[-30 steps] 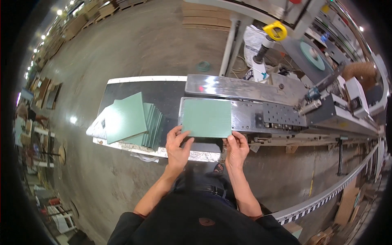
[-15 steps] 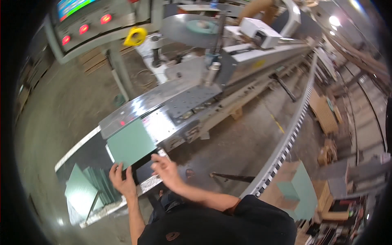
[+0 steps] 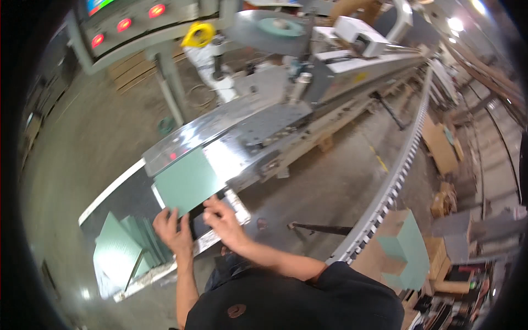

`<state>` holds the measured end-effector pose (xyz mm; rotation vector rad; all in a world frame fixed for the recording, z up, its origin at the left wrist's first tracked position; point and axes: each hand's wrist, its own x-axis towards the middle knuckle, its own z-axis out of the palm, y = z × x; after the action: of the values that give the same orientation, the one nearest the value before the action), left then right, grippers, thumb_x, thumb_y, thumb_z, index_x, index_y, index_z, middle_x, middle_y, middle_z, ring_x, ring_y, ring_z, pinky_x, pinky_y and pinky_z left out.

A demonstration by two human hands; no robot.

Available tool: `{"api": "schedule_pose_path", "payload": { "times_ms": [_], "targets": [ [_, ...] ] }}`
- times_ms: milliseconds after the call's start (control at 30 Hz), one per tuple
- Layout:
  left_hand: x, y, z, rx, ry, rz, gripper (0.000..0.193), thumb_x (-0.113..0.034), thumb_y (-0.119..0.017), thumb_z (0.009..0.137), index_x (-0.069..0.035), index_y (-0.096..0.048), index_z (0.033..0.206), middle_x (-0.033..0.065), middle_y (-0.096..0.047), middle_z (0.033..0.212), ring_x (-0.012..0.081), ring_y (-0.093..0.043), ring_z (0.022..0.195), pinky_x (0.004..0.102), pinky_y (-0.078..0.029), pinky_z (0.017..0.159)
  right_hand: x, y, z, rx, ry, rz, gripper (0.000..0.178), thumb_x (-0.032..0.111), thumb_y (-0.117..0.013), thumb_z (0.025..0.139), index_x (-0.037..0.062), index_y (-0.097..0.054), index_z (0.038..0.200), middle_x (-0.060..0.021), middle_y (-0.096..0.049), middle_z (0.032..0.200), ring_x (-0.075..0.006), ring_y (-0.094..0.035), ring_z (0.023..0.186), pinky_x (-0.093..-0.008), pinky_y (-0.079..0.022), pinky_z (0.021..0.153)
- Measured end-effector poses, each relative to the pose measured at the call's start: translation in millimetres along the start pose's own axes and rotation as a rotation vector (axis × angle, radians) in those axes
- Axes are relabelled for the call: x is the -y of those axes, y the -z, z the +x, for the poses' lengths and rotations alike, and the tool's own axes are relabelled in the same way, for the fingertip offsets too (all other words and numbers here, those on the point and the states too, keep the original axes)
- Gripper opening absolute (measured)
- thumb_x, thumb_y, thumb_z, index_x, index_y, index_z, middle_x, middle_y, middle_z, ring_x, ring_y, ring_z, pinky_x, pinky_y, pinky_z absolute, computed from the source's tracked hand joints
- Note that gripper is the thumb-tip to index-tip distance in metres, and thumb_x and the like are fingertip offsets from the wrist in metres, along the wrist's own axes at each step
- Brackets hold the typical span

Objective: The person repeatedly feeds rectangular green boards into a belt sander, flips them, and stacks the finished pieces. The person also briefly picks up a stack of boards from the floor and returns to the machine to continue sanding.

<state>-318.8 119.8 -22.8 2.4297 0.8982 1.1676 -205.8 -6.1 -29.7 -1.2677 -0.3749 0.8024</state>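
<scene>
A flat pale green rectangular panel [image 3: 188,180] lies on the machine's infeed table, against the shiny metal guide [image 3: 190,132]. My left hand [image 3: 175,230] is open, its fingers apart, with the fingertips at the panel's near edge toward the left corner. My right hand [image 3: 224,221] is at the same edge farther right; its fingers are bent and loosely apart, and the fingertips are close to the edge. Whether they touch it I cannot tell. To the left, several more green panels [image 3: 118,250] lean together on the dark table surface [image 3: 125,197].
The long edge-processing machine [image 3: 352,77] runs away to the far right. A control panel with red lit buttons [image 3: 124,24] stands at the upper left, beside a yellow tape roll [image 3: 198,34]. A curved roller rail [image 3: 393,192] and a green-sided block [image 3: 413,253] are at the right.
The whole scene has shifted slightly rightward in view. My right hand has moved left along the panel's near edge and closer to it. My left hand stays by the left part of that edge.
</scene>
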Motion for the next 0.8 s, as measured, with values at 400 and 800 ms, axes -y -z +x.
{"api": "schedule_pose_path", "payload": {
  "times_ms": [400,800],
  "targets": [
    [-88,-60,36,0.047,0.007,-0.067,0.036,-0.010,-0.086,0.068,-0.004,-0.075,0.102,0.0161,-0.065,0.105,0.0347,-0.057,0.099,0.0453,-0.045,0.086,61,84,24,-0.124,0.071,-0.053,0.053,0.008,-0.064,0.097,0.0014,-0.048,0.147,-0.0141,-0.058,0.130,-0.0220,-0.058,0.115,-0.0320,-0.053,0.093],
    [-183,-164,65,0.150,-0.005,-0.178,0.039,-0.008,-0.088,0.063,-0.007,-0.076,0.101,0.0140,-0.059,0.099,0.0348,-0.052,0.098,0.0444,-0.044,0.083,99,211,69,-0.257,0.200,-0.041,0.047,0.005,-0.061,0.098,-0.0037,-0.052,0.144,-0.0104,-0.061,0.125,-0.0136,-0.059,0.102,-0.0310,-0.055,0.087]
  ]
}}
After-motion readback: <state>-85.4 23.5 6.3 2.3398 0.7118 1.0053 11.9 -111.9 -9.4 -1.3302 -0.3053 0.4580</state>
